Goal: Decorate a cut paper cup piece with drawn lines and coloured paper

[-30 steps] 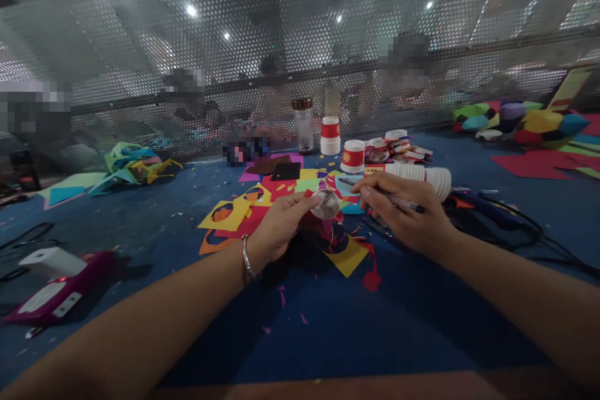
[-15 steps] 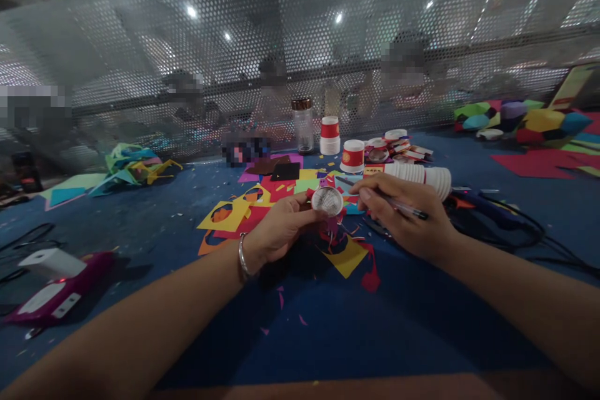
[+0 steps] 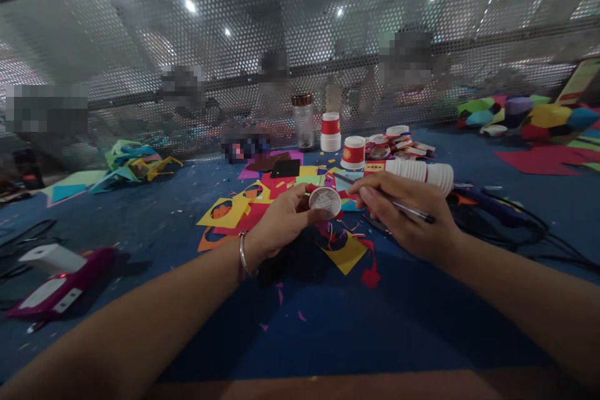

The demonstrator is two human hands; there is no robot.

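Observation:
Near the middle of the view, my left hand (image 3: 281,222) grips a small round piece (image 3: 325,203) with a pale rim and a patterned grey face, seen face on; I cannot make out its body. My right hand (image 3: 405,212) is closed around a dark pen (image 3: 412,209), its tip pointing left, just above and right of the round piece and apart from it. Under and behind the hands lie cut coloured papers, among them a yellow sheet with a round hole (image 3: 229,213) and a yellow piece (image 3: 347,255).
Paper cups (image 3: 353,153) and a lidded glass jar (image 3: 302,122) stand behind the hands. A row of nested cups (image 3: 434,176) lies right. A magenta power strip (image 3: 96,269) sits left; cables (image 3: 510,240) run right. People are behind a perforated screen (image 3: 328,44).
The round piece in my left hand has shifted slightly left and tilted. My right hand has barely moved, with the pen still in it. The camera view has shifted slightly.

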